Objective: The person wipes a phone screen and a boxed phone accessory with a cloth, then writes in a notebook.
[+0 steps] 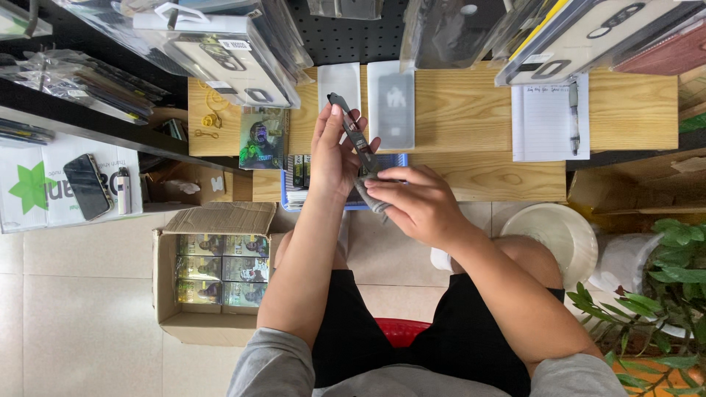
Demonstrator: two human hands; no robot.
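Left hand (pixel 332 151) clasped around a dark phone (pixel 351 126), tilted edge-up above the wooden counter (pixel 471 110) so its face meets the grey cloth (pixel 371 195) (bunched for wiping) pinched in the right hand (pixel 415 202)

The lower part of the thin dark phone (pixel 351 126) is hidden behind the right hand (pixel 418 204) and a grey cloth (pixel 370 197). The blue tray (pixel 401 159) at centre is largely covered by both hands. Hanging packages (pixel 228 55) are cut off by the top edge, and the potted plant (pixel 673 294) by the right edge.
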